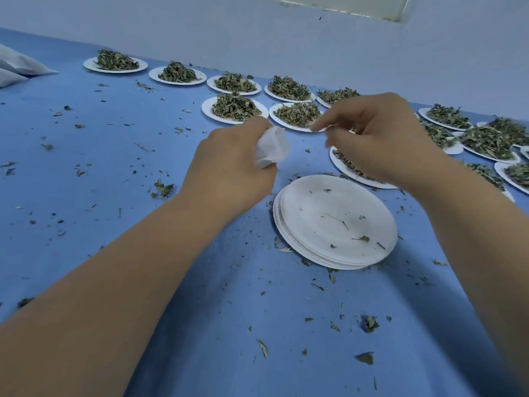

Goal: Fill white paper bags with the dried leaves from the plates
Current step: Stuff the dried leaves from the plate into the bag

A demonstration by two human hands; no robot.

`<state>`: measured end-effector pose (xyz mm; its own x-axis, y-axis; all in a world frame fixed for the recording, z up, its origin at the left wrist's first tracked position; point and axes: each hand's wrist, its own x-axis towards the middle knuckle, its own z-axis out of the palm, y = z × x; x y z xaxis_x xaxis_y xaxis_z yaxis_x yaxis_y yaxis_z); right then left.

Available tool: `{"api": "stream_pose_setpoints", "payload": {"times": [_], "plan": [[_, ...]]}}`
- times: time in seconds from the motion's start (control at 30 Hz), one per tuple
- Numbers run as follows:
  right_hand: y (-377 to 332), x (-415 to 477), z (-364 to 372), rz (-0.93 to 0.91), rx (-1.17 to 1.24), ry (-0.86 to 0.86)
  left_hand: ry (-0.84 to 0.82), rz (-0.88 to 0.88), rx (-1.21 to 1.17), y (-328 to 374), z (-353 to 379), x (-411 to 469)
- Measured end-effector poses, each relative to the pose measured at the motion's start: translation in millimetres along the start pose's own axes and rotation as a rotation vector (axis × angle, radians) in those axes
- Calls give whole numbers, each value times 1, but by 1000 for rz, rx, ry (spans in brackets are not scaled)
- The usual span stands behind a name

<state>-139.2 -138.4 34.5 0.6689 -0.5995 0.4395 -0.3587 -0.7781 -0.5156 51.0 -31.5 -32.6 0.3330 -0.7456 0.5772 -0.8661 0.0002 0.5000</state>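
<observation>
My left hand [229, 164] grips a crumpled white paper bag [272, 147] above the blue table. To its right, my right hand [375, 136] has thumb and forefinger pinched together on something small and white, blurred, which looks like the bag's string. Beneath the right hand lies a plate with a few dried leaves [347, 166], mostly hidden. A stack of bare white plates [335, 222] sits just in front of the hands. Several plates heaped with dried leaves [234, 107] stand in rows behind.
More heaped plates [486, 140] crowd the right edge. Loose leaf bits are scattered over the blue tablecloth [114, 167]. A pale cloth or bag [20, 67] lies at the far left. A white wall [286, 38] runs right behind the plates.
</observation>
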Motion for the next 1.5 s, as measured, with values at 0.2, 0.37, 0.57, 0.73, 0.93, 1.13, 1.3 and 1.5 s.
{"api": "stream_pose_setpoints", "payload": {"times": [0.2, 0.37, 0.57, 0.73, 0.93, 1.13, 1.3, 1.5], "plan": [[42, 37, -15, 25, -639, -655, -14, 57, 95, -1, 0, 0], [50, 43, -7, -25, -667, -790, -60, 40, 95, -2, 2, -1], [72, 38, -12, -59, -590, -613, -71, 52, 126, -2, 4, 0], [80, 29, -8, -84, -561, -532, -97, 47, 132, -1, 5, -1], [54, 22, -10, 17, -365, -233, -83, 63, 127, 1, 4, -2], [-24, 7, 7, -113, 116, -197, -20, 48, 98, 0, 1, -1], [-46, 15, 32, -75, 17, -186, 23, 49, 144, -3, 2, 2], [-62, 23, 34, -58, 341, -44, 111, -38, 70, -4, -27, 8]]}}
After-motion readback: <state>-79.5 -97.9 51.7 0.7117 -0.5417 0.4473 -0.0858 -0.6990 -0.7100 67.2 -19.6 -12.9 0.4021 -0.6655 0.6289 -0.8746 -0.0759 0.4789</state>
